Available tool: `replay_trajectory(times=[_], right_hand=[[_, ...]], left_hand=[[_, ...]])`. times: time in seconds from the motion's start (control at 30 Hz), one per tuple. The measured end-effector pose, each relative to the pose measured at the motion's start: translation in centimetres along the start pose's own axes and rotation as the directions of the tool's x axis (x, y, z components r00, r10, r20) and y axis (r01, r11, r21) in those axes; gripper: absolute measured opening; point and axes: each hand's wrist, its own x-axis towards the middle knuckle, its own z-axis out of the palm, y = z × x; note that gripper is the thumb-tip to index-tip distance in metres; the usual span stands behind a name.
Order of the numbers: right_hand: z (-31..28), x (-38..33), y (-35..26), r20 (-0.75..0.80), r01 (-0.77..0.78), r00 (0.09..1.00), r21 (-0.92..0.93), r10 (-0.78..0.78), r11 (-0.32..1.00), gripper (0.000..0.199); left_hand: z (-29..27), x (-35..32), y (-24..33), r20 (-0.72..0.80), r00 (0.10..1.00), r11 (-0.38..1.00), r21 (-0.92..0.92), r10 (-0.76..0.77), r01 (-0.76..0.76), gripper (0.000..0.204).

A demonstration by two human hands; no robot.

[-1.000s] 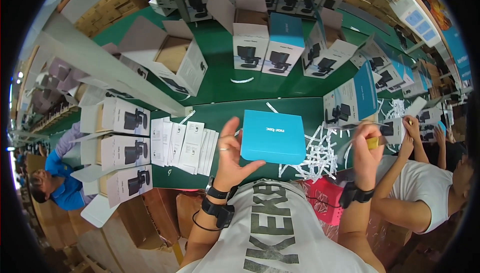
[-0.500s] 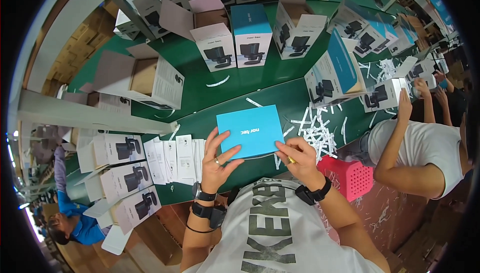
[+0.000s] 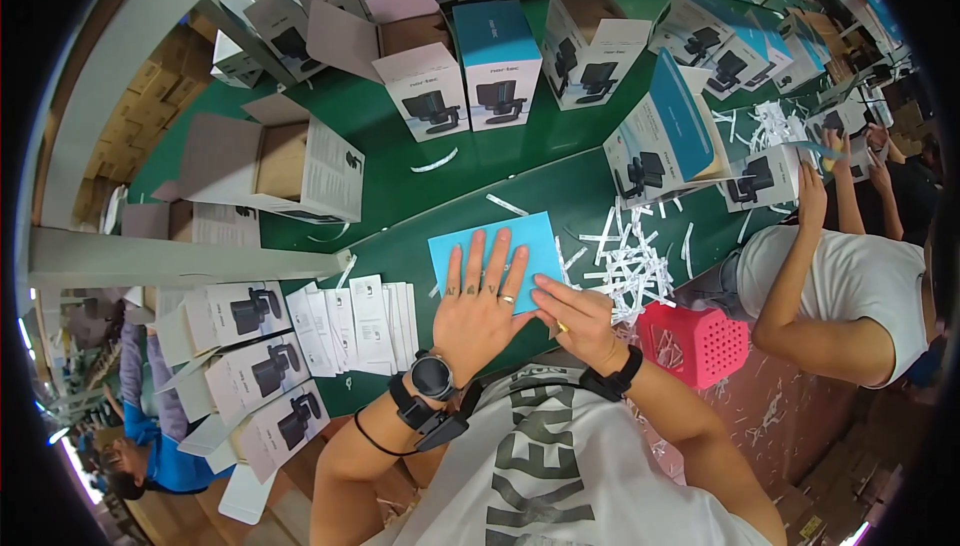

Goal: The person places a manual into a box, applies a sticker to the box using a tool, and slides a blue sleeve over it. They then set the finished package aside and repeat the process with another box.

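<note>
A bright blue flat rectangular card piece, like a folder or envelope, is in front of me over the green table. My left hand lies flat across it with fingers spread, covering most of its face. At its lower right edge, the fingers and thumb of my right hand are pinched together on the rim. Whether anything lies inside or under the blue piece is hidden. Beside my left hand is a stack of white printed leaflets. A heap of white paper strips lies to the right.
An open white carton stands at right, another open carton at left. Beyond are a closed blue-topped carton and several more. Cartons stand lower left. A pink stool is lower right, near a co-worker.
My left hand has moved from gripping the blue piece's left edge to lying flat on top, covering its print. My right hand stays at the lower right edge, slightly shifted left.
</note>
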Motion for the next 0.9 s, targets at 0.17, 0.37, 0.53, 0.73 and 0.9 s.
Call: replay_trajectory(times=[0.17,0.37,0.53,0.73,0.9], right_hand=[[-0.1,-0.1,0.6,0.015,-0.079,0.997,0.081,0.078,0.994,0.034],[-0.5,0.5,2.0,0.038,-0.005,0.999,0.178,-0.001,0.984,0.032],[-1.4,0.7,1.8,0.055,-0.058,0.997,0.265,0.045,0.962,0.032],[-5.9,-7.1,6.7,0.035,-0.650,0.744,0.271,0.667,0.710,0.022],[-7.8,-14.5,9.5,0.033,-0.775,0.611,0.226,0.791,0.590,0.024]], left_hand=[[0.0,0.2,-0.9,-0.022,1.000,0.998,-0.056,0.010,-0.011,0.095],[-4.0,1.4,-4.2,0.050,0.993,0.991,-0.089,0.104,-0.099,0.086],[-5.9,1.2,-6.4,0.119,0.974,0.980,-0.079,0.191,-0.183,0.090],[-5.0,3.0,-12.6,-0.127,0.886,0.895,-0.051,-0.445,0.442,0.091],[-0.9,12.4,-18.5,-0.445,0.429,0.456,0.052,-0.786,0.889,0.091]])
